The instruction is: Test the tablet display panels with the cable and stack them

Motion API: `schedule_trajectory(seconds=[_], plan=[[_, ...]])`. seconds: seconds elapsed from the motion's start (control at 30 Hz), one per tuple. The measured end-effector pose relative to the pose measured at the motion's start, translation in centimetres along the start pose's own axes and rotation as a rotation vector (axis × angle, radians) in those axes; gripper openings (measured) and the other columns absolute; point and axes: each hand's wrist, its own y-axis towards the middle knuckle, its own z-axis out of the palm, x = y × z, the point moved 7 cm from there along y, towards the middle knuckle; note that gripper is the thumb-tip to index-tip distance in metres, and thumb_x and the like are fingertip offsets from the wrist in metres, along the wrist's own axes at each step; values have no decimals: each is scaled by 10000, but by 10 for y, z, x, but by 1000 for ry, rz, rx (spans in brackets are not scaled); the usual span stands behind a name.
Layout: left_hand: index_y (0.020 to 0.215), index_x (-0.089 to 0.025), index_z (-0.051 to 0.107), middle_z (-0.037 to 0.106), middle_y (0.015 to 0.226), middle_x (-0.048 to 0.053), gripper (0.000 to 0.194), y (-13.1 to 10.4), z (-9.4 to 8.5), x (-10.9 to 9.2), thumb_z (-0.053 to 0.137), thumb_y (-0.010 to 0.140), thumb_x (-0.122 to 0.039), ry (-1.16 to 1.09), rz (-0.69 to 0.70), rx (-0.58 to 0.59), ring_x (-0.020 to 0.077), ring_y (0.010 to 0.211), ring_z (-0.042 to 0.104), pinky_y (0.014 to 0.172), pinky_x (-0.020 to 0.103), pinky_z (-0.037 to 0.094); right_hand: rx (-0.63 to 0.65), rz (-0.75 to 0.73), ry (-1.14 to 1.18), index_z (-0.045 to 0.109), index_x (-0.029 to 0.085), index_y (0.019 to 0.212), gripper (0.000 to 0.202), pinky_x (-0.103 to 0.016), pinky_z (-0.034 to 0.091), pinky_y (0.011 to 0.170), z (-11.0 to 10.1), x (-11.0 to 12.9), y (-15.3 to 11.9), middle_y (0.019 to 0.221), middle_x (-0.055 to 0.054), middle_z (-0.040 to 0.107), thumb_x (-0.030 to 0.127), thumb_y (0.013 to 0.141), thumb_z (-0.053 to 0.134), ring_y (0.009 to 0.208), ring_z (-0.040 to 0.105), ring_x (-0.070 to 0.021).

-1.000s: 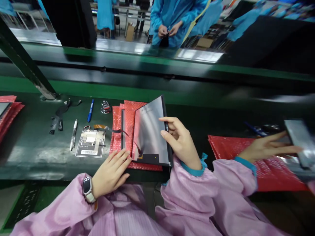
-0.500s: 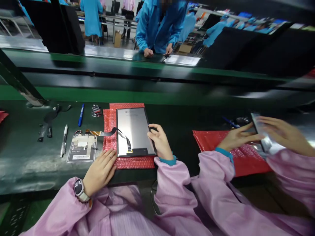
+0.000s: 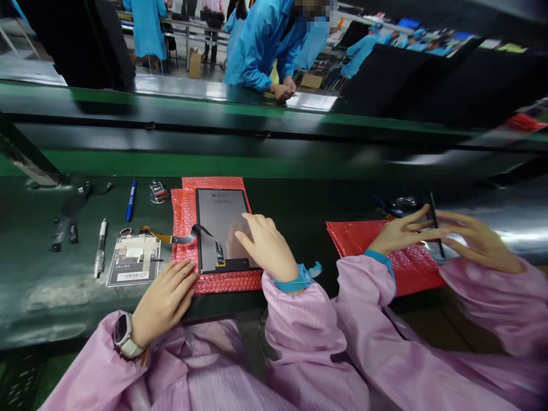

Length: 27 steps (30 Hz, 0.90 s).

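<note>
Screen panel (image 3: 220,220) rests on red bubble wrap (image 3: 184,214), likely for cushioning; right hand (image 3: 268,245) over it, fingers loosely open; left hand (image 3: 165,297) flat, fingers extended, perhaps steadying wrap; neither gripping.

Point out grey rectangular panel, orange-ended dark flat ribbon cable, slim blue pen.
Grey rectangular panel (image 3: 220,221): head view, middle of its face.
Orange-ended dark flat ribbon cable (image 3: 184,239): head view, stretch just left of the panel.
Slim blue pen (image 3: 131,201): head view, middle of barrel.

Display panel (image 3: 222,214) lying on red bubble wrap (image 3: 233,284). Left hand (image 3: 162,301) flat just left of panel's near corner, right hand (image 3: 270,248) over panel's right side. Ribbon cable (image 3: 182,238) runs from panel to flat module (image 3: 124,265), left of panel.
</note>
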Motion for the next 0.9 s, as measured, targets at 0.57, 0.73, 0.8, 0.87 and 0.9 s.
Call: schedule_trajectory(seconds=[0.57, 0.73, 0.8, 0.87, 0.9], plan=[[863, -213, 656, 642, 743, 27, 312, 53, -12, 100, 391, 1018, -265, 94, 63, 50, 194, 719, 581, 973, 491, 433, 191, -633, 603, 605, 169, 819, 185, -237, 442, 803, 60, 103, 46, 838, -8, 670, 256, 982, 584, 798, 602, -120], [772, -179, 582, 573, 699, -27, 332, 55, -14, 104, 413, 1019, -322, -57, 85, 5, 128, 682, 530, 914, 504, 456, 134, -777, 389, 628, 163, 879, 191, -244, 440, 883, 57, 111, 47, 927, -39, 696, 322, 979, 596, 895, 625, -142], [798, -176, 593, 566, 732, -46, 367, 55, -14, 113, 379, 1013, -383, -90, 53, -38, 107, 691, 535, 927, 535, 436, 165, -815, 254, 639, 169, 913, 174, -253, 424, 902, 64, 112, 51, 970, -35, 703, 302, 992, 558, 944, 627, -151], [821, -192, 597, 567, 751, -51, 374, 52, -10, 124, 366, 1000, -425, -95, 9, -41, 115, 702, 544, 980, 573, 415, 182, -824, 182, 631, 175, 908, 185, -255, 408, 900, 67, 111, 55, 966, -16, 697, 282, 1003, 514, 954, 616, -146], [838, -207, 600, 580, 772, -47, 361, 50, -8, 131, 370, 993, -438, -94, -12, -32, 129, 721, 555, 1018, 589, 405, 180, -825, 168, 623, 176, 893, 199, -251, 403, 894, 66, 110, 56, 954, -6, 689, 278, 1006, 495, 946, 607, -137]])
